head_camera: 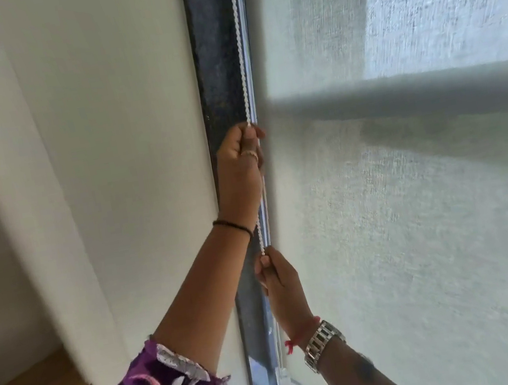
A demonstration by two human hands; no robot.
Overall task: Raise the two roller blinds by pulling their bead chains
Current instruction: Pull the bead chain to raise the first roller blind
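Gripping the white plastic bead chain (241, 60), the left hand (240, 174) closed directly above the right hand (280, 283), likewise clamped on it

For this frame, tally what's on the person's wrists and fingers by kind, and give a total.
Metal watch: 1, right wrist
Red thread: 1, right wrist
Black band: 1, left wrist
Finger ring: 1, left hand
Total: 4

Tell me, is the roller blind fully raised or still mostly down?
Mostly down. The roller blind fabric covers nearly the whole window; only a narrow gap shows beneath its bottom edge near the chain weight.
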